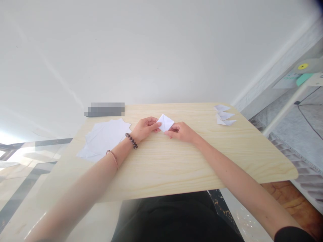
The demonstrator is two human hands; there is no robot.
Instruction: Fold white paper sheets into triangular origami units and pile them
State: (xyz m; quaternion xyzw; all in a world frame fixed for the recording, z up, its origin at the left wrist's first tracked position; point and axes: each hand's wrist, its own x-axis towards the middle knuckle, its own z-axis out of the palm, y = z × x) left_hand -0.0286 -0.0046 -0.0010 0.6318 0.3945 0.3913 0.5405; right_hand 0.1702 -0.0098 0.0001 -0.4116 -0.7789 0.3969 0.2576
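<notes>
Folded white paper, one: diamond-shaped, centre crease running near-to-far. Left hand pinching left corner; right hand pinching lower right edge; neither nearer.

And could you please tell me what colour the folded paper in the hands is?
The folded paper is plain white, best seen in the head view.

That small white folded paper, diamond-shaped with a seam down its middle, is pinched between the left fingers at one corner and the right fingers along its lower edge.
</notes>
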